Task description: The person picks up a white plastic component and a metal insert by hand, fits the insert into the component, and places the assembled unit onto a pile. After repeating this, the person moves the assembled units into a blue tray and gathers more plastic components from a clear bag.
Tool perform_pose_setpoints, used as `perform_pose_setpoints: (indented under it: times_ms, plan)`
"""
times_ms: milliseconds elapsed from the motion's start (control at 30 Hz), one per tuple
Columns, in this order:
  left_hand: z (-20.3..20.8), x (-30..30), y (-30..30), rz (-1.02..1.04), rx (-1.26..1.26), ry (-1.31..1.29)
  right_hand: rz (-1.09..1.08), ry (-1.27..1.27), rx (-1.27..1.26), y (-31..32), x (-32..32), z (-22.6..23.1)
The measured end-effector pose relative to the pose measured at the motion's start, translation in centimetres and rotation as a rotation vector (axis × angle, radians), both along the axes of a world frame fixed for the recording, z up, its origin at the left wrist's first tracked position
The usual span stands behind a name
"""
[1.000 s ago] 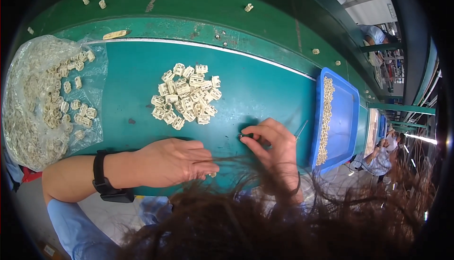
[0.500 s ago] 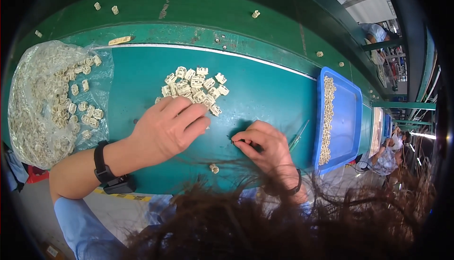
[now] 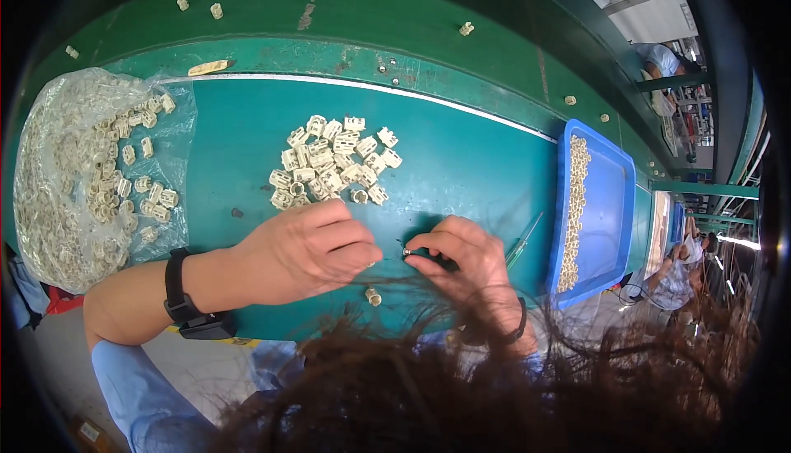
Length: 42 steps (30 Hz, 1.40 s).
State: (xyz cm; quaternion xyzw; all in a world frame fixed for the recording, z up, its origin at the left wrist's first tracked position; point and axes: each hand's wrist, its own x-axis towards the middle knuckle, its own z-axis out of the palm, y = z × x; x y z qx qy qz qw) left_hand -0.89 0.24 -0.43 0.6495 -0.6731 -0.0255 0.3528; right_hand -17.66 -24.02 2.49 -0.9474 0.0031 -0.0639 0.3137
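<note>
My left hand (image 3: 317, 248) is closed in a pinch just nearer than a heap of small cream plastic parts (image 3: 334, 160). A sliver of something pale shows at its fingertips, mostly hidden. To its right, my right hand (image 3: 465, 257) pinches a tiny shiny metal piece (image 3: 406, 252) between thumb and forefinger, too small to name. The two hands are apart, fingertips facing each other above the green work mat (image 3: 461, 156). One single cream part (image 3: 373, 296) lies on the mat below the gap between them.
A clear plastic bag (image 3: 62, 173) of cream parts lies at the left. At the right stands a blue tray (image 3: 606, 214) with cream parts along its left side. A thin green-handled tool (image 3: 519, 248) rests beside my right hand. Beyond runs a green belt (image 3: 387, 16) with scattered parts.
My left hand has moved from the heap's near edge toward me and right, closer to my right hand. My right hand stays nearly in place. Parts on the belt have shifted right.
</note>
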Motion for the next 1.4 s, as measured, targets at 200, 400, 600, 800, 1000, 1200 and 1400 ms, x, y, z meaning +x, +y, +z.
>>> perform_pose_setpoints:
  times_ms: [200,400,600,800,1000,1200,1400]
  plan:
    - [-0.4,-0.4,-0.2,-0.015,-0.01,0.05,0.033,0.004,0.003,0.1,-0.1,-0.1]
    - [-0.5,-0.7,-0.2,0.012,0.042,0.042,0.016,0.02,0.056,0.4,-0.4,0.1]
    - [-0.4,-0.7,0.1,0.033,0.033,0.043,-0.017,0.043,0.06,0.4,-0.4,0.9]
    - [-0.7,-0.8,-0.1,0.04,-0.001,0.022,0.124,-0.006,0.032,-0.2,-0.1,-0.1]
    - [-0.4,-0.8,0.1,0.038,0.027,0.02,0.127,-0.018,-0.049,0.2,-0.2,-0.2]
    - [-0.2,-0.6,0.1,0.012,0.05,0.049,0.102,0.047,0.028,-0.2,-0.1,0.5]
    - [0.0,-0.6,0.2,0.004,0.059,0.049,0.135,0.017,0.038,-0.1,-0.2,0.0]
